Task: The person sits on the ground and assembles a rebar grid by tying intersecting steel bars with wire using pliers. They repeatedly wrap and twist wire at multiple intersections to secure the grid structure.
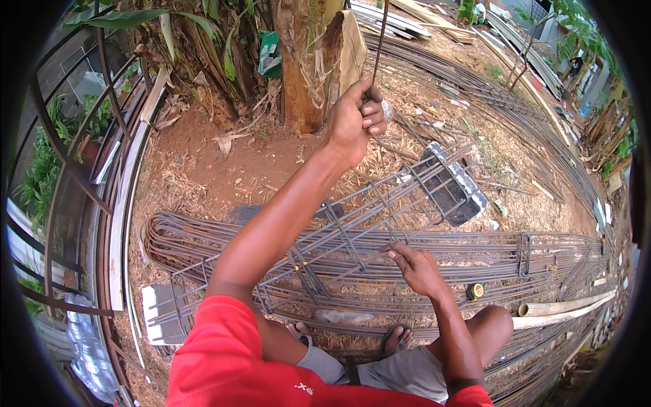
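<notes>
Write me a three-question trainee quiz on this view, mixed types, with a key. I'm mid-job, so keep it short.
1. True or false: in the picture, the metal cage crosses over the bundle of long bars.

2. Multiple choice: where in the picture does the yellow-and-black tape measure lie, seen from the right hand?
A. Above it
B. To its left
C. To its right and slightly lower

3. Short answer: which hand is raised, gripping a thin dark rod?

Key:
1. True.
2. C.
3. The left hand.
</notes>
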Demonstrator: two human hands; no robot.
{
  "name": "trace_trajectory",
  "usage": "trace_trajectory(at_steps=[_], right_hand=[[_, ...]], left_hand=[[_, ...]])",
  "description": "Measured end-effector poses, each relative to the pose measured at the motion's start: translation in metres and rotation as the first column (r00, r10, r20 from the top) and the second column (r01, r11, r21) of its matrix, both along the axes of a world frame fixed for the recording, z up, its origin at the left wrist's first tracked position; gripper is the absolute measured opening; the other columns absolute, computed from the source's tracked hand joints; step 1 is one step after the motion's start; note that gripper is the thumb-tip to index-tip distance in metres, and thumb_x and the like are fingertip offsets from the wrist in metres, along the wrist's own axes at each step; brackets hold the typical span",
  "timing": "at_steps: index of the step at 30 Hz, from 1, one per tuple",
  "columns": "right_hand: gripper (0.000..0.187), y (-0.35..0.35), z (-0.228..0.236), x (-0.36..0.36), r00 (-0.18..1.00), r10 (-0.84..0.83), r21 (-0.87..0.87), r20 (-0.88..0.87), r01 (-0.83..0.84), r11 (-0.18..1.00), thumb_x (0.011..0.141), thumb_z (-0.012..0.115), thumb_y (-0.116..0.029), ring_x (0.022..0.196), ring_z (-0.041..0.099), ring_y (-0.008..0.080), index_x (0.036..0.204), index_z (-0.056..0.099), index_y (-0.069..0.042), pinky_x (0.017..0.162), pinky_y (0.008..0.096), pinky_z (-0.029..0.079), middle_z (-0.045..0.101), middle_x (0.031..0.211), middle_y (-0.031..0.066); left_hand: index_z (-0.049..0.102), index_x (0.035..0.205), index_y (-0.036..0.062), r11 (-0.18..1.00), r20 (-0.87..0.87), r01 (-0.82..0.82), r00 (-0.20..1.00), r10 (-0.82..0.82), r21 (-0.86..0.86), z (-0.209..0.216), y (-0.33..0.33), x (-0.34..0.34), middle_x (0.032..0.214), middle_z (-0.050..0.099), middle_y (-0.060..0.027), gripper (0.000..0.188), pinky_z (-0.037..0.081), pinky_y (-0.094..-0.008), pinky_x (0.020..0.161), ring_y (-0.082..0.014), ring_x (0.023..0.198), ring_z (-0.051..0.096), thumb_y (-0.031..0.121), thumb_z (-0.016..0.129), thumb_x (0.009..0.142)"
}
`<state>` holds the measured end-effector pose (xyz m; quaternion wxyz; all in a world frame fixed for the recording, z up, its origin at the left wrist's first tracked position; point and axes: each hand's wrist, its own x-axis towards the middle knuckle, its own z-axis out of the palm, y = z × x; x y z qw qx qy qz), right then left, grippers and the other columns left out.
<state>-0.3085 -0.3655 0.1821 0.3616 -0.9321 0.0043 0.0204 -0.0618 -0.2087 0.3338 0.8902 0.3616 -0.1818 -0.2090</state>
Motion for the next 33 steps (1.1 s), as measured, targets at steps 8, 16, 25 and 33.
trace_trajectory(at_steps=[8,16,25,33], right_hand=[[0.027,0.000,-0.023,0.010,0.939,0.085,0.173,-0.333,-0.028,0.985,0.110,0.062,-0.031,0.081,0.073,0.0315,0.125,0.072,-0.011,0.079,0.0428,0.057,0.075,0.087,0.0151],[0.033,0.006,-0.039,0.019,0.907,0.289,0.339,-0.307,-0.179,0.923,0.111,0.063,-0.027,0.088,0.073,0.0176,0.132,0.069,-0.003,0.082,0.0373,0.057,0.076,0.094,0.0090],[0.037,0.029,0.013,0.034,0.985,-0.173,0.837,-0.013,0.105,0.537,0.116,0.054,-0.026,0.063,0.052,0.0083,0.145,0.059,-0.002,0.059,0.0247,0.045,0.057,0.079,0.0004],[0.024,0.029,0.018,0.033,0.953,-0.295,0.901,-0.068,0.186,0.392,0.115,0.057,-0.027,0.057,0.039,0.0042,0.130,0.065,-0.009,0.052,0.0231,0.032,0.046,0.070,-0.0045]], left_hand=[[0.059,0.083,0.0090,0.997,-0.043,-0.009,0.999,0.006,-0.077,0.008,0.050,0.014,0.064,0.034,0.0056,0.061,0.032,-0.0295,0.056,-0.0105,0.057,0.033,0.064,0.048,0.109],[0.052,0.069,0.0108,0.973,-0.065,0.230,0.971,-0.229,0.010,-0.006,0.053,0.011,0.061,0.033,0.0042,0.064,0.033,-0.0295,0.056,-0.0108,0.056,0.034,0.060,0.048,0.110],[0.045,0.072,0.0133,0.926,-0.181,0.376,0.913,-0.366,0.021,-0.059,-0.001,-0.044,0.066,0.034,0.0034,0.047,0.036,-0.0298,0.061,-0.0106,0.060,0.035,0.036,0.042,0.114],[0.053,0.084,0.0104,0.905,-0.105,0.403,0.914,-0.391,0.136,-0.079,-0.025,-0.068,0.071,0.039,0.0027,0.044,0.042,-0.0315,0.068,-0.0125,0.067,0.042,0.041,0.048,0.115]])
